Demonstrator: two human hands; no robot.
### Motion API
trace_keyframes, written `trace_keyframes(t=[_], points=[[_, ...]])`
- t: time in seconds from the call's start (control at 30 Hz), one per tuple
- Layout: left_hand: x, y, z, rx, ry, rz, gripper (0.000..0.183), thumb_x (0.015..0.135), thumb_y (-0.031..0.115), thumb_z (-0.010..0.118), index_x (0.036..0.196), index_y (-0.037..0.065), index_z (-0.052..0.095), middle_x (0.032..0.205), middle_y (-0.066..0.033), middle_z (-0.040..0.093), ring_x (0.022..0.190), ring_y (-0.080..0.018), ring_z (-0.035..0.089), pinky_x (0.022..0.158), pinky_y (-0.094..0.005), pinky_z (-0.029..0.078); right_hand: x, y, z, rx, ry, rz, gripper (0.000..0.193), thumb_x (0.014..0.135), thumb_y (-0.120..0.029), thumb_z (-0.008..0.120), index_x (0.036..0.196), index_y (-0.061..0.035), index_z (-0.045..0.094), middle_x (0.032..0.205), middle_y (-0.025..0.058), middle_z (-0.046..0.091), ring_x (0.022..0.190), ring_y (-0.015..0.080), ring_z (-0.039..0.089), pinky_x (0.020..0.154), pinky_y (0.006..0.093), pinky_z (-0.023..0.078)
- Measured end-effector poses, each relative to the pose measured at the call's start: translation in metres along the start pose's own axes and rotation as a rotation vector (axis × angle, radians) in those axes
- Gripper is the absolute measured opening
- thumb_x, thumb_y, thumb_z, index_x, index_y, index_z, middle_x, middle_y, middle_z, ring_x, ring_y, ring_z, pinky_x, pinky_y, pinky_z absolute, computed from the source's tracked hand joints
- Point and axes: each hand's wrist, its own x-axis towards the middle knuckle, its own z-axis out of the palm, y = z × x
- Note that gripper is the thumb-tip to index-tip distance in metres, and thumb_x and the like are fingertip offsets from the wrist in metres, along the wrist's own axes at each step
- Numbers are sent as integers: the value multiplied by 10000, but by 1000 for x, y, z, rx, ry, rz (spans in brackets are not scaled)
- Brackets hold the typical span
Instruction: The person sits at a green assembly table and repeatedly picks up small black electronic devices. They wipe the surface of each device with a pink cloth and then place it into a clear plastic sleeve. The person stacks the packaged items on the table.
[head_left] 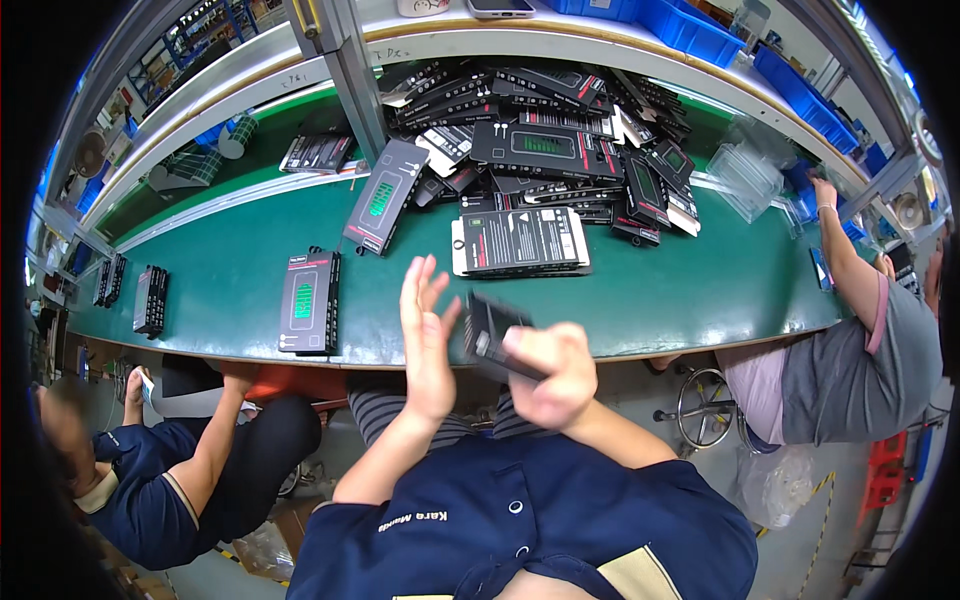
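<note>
My right hand grips a small black box at its lower right end, above the front edge of the green table. The box is tilted and smeared by motion, so its print does not show. Just left of it, my left hand is raised with its fingers stretched upward, holding nothing and apart from the box. Beyond the hands lies a flat black box with a white end, in front of a large heap of similar black boxes.
One box leans near the metal post. A stack stands at the left, with another farther left. Clear plastic trays lie at the right. Blue bins rest on the shelf. Co-workers sit on either side.
</note>
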Motion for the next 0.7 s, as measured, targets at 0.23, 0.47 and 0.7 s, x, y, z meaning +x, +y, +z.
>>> trace_keyframes(t=[0.23, 0.47, 0.7], points=[[13, 50, -59, 260, 41, -43, 621, 968, -27, 539, 1538, -10, 293, 1510, -160, 409, 1321, -208, 469, 1075, -341, 406, 14, 20, -9, -45, -485, 37, 286, 733, -103, 834, 676, -84, 555, 986, 83, 717, 978, 274, 690, 867, 412, 518], [26, 55, -190, 1473, 277, 28, 386, 946, 173, 639, 1297, 13, 624, 1353, -228, 558, 1254, -394, 510, 1059, -454, 412, 20, 72, -50, -539, -149, 545, 224, 738, -91, 834, 842, -45, 642, 965, 88, 629, 985, 294, 576, 901, 381, 459], [-2, 35, -134, 1413, 462, 214, 808, 705, 288, 878, 1378, 23, 517, 1494, -257, 363, 1339, -437, 427, 1098, -491, 387, 4, 83, -55, -425, -227, 677, 209, 760, -52, 813, 897, -20, 658, 1056, 93, 614, 1001, 256, 560, 882, 362, 468]])
